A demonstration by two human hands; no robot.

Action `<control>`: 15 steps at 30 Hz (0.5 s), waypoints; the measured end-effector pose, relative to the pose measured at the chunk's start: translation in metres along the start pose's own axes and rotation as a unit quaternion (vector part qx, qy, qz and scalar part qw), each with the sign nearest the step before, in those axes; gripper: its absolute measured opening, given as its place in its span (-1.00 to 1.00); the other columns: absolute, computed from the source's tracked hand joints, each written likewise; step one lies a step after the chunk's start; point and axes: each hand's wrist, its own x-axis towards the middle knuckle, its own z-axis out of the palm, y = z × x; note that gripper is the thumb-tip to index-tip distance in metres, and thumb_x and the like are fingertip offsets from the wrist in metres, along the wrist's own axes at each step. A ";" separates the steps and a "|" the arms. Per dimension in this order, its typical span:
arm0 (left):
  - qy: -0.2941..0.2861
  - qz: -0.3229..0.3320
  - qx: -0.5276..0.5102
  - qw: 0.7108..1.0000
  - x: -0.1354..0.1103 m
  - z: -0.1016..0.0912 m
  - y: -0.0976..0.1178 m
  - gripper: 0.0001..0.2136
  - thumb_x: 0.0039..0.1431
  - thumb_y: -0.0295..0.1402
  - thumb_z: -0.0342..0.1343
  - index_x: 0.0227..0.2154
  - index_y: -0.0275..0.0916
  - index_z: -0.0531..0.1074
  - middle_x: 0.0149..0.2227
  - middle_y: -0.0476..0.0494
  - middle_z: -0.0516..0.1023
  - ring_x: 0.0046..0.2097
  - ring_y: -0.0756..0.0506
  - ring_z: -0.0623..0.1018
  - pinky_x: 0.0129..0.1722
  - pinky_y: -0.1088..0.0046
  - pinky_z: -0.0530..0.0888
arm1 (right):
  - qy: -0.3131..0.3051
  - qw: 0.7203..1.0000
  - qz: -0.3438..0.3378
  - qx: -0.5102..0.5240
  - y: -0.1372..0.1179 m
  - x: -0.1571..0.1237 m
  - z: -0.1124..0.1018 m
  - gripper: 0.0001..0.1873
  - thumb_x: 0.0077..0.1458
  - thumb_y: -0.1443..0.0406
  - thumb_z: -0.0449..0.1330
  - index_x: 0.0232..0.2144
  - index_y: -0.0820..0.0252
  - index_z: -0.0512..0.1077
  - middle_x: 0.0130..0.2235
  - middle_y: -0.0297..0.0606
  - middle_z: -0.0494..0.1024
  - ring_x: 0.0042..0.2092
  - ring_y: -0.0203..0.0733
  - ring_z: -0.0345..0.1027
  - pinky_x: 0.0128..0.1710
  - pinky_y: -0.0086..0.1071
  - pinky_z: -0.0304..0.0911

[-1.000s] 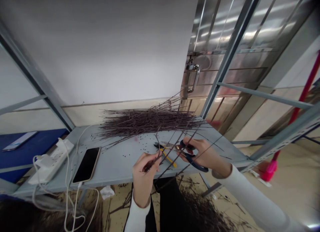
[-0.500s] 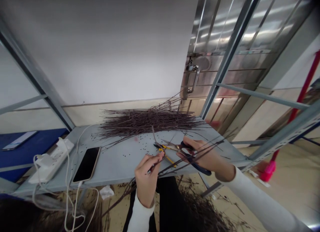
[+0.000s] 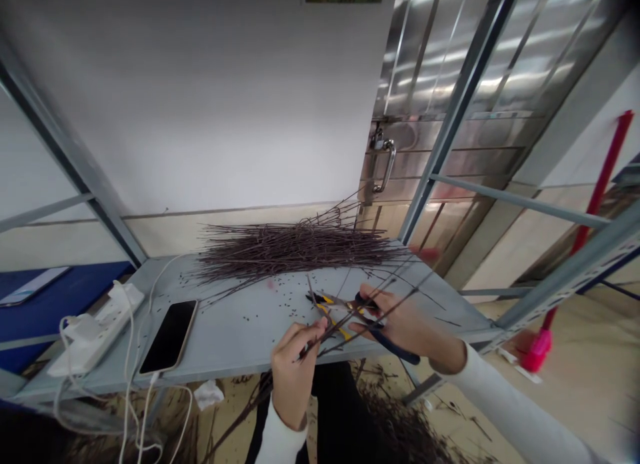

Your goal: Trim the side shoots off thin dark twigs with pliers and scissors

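My left hand [image 3: 296, 363] is closed around a few thin dark twigs [image 3: 345, 344], which run from below my wrist up toward the right. In my right hand [image 3: 400, 321] are scissors with dark handles [image 3: 395, 345]; the blades point left, close to the twigs. Yellow-and-black pliers [image 3: 342, 329] lie on the grey tabletop [image 3: 235, 344] just beyond my left fingers, partly covered by the twigs and scissors. A big heap of dark twigs [image 3: 295, 251] lies along the back of the table.
A phone [image 3: 169, 336] with a cable lies left on the table, beside a white power strip [image 3: 97, 331]. Metal uprights [image 3: 440, 137] frame the table. Cut twigs [image 3: 410, 417] cover the floor near my legs. Small dark bits are scattered over the tabletop.
The twigs in my left hand have shifted and now cross nearer the scissors. My right hand has moved slightly, and its scissors blades look closer together. The view has tilted up a little.
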 end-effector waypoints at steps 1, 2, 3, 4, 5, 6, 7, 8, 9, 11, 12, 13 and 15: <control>0.000 0.000 -0.001 1.000 -0.001 0.000 -0.001 -0.87 0.08 -0.53 0.15 -0.43 -0.21 0.58 -0.46 -0.10 0.58 -0.40 -0.07 0.58 -0.45 0.53 0.47 | -0.003 1.000 0.001 0.003 0.000 0.000 0.001 -0.74 0.02 0.13 0.19 -0.35 0.14 0.24 -0.47 -0.28 0.44 -0.48 -0.22 0.29 -0.50 -0.40 0.16; 0.001 -0.002 -0.004 1.000 -0.002 0.000 -0.001 -0.87 0.07 -0.53 0.16 -0.43 -0.21 0.58 -0.45 -0.10 0.58 -0.40 -0.07 0.58 -0.45 0.53 0.47 | -0.003 1.000 0.002 0.006 0.000 0.000 0.003 -0.75 0.02 0.13 0.19 -0.37 0.14 0.24 -0.49 -0.30 0.43 -0.50 -0.24 0.28 -0.51 -0.41 0.14; 0.001 -0.005 -0.006 1.000 -0.002 0.000 -0.001 -0.86 0.07 -0.54 0.16 -0.43 -0.21 0.58 -0.45 -0.10 0.58 -0.40 -0.07 0.58 -0.45 0.53 0.47 | 0.002 1.000 0.003 0.007 0.001 0.000 0.005 -0.75 0.03 0.13 0.18 -0.38 0.13 0.24 -0.51 -0.33 0.42 -0.52 -0.25 0.26 -0.52 -0.41 0.13; 0.001 -0.008 -0.009 1.000 -0.002 0.000 -0.001 -0.86 0.07 -0.54 0.16 -0.43 -0.20 0.58 -0.45 -0.10 0.58 -0.40 -0.06 0.58 -0.44 0.53 0.47 | 0.009 1.000 0.004 0.007 0.002 0.000 0.007 -0.76 0.04 0.13 0.18 -0.40 0.13 0.23 -0.52 -0.34 0.41 -0.53 -0.26 0.25 -0.52 -0.42 0.11; 0.002 -0.010 -0.011 1.000 -0.002 0.000 -0.001 -0.86 0.07 -0.55 0.16 -0.44 -0.20 0.58 -0.44 -0.10 0.58 -0.39 -0.06 0.58 -0.43 0.53 0.47 | 0.014 1.000 0.007 0.006 0.003 -0.001 0.009 -0.76 0.04 0.13 0.17 -0.42 0.12 0.22 -0.54 -0.36 0.39 -0.54 -0.26 0.24 -0.53 -0.42 0.09; 0.003 -0.011 -0.014 1.000 -0.001 0.001 -0.001 -0.86 0.08 -0.55 0.16 -0.45 -0.21 0.57 -0.44 -0.10 0.58 -0.38 -0.06 0.58 -0.42 0.53 0.47 | 0.016 1.000 0.010 0.008 0.004 -0.001 0.011 -0.75 0.05 0.13 0.17 -0.45 0.11 0.20 -0.56 -0.37 0.38 -0.54 -0.26 0.24 -0.53 -0.43 0.08; 0.005 -0.010 -0.016 1.000 -0.001 0.001 -0.001 -0.87 0.08 -0.54 0.16 -0.46 -0.21 0.57 -0.44 -0.10 0.58 -0.38 -0.06 0.58 -0.41 0.53 0.48 | 0.014 1.000 0.012 0.013 0.005 -0.001 0.013 -0.74 0.05 0.13 0.17 -0.47 0.10 0.19 -0.57 -0.39 0.36 -0.55 -0.26 0.24 -0.54 -0.43 0.07; 0.007 -0.009 -0.017 1.000 0.000 0.001 -0.002 -0.88 0.08 -0.53 0.16 -0.45 -0.21 0.57 -0.44 -0.10 0.58 -0.38 -0.06 0.57 -0.41 0.52 0.48 | 0.010 1.000 0.015 0.021 0.006 -0.002 0.015 -0.73 0.04 0.13 0.17 -0.48 0.10 0.17 -0.59 -0.40 0.34 -0.55 -0.26 0.24 -0.53 -0.43 0.07; 0.009 -0.009 -0.017 1.000 0.001 0.001 -0.002 -0.89 0.08 -0.51 0.17 -0.43 -0.21 0.57 -0.45 -0.10 0.57 -0.39 -0.06 0.56 -0.41 0.52 0.47 | 0.004 0.999 0.016 0.031 0.007 -0.002 0.016 -0.73 0.04 0.13 0.18 -0.48 0.10 0.17 -0.59 -0.41 0.33 -0.55 -0.26 0.24 -0.53 -0.44 0.08; 0.013 -0.017 -0.013 1.000 0.002 0.001 -0.002 -0.90 0.09 -0.49 0.17 -0.39 -0.21 0.58 -0.44 -0.10 0.56 -0.39 -0.05 0.54 -0.41 0.52 0.47 | 0.000 0.999 0.015 0.052 0.009 -0.002 0.019 -0.74 0.04 0.13 0.19 -0.46 0.11 0.18 -0.58 -0.42 0.33 -0.55 -0.27 0.24 -0.52 -0.44 0.09; 0.014 -0.026 -0.010 1.000 0.002 0.001 -0.002 -0.90 0.10 -0.47 0.18 -0.38 -0.21 0.59 -0.45 -0.09 0.55 -0.40 -0.05 0.53 -0.40 0.52 0.46 | 0.001 0.998 0.013 0.062 0.010 -0.002 0.020 -0.74 0.05 0.14 0.18 -0.44 0.11 0.19 -0.57 -0.42 0.33 -0.55 -0.28 0.24 -0.51 -0.44 0.09; 0.014 -0.038 -0.010 0.999 0.002 0.001 -0.002 -0.90 0.10 -0.46 0.18 -0.36 -0.21 0.60 -0.46 -0.08 0.54 -0.41 -0.04 0.52 -0.41 0.53 0.46 | 0.001 0.997 0.009 0.073 0.011 -0.002 0.021 -0.75 0.06 0.13 0.18 -0.42 0.12 0.20 -0.56 -0.41 0.34 -0.54 -0.28 0.24 -0.51 -0.44 0.10; 0.008 -0.066 -0.022 0.998 0.002 0.002 -0.001 -0.88 0.11 -0.41 0.18 -0.31 -0.21 0.61 -0.46 -0.08 0.51 -0.45 -0.01 0.49 -0.45 0.54 0.44 | -0.004 0.996 0.005 0.094 0.011 -0.001 0.022 -0.75 0.07 0.13 0.17 -0.40 0.12 0.20 -0.54 -0.42 0.33 -0.52 -0.28 0.23 -0.50 -0.44 0.11</control>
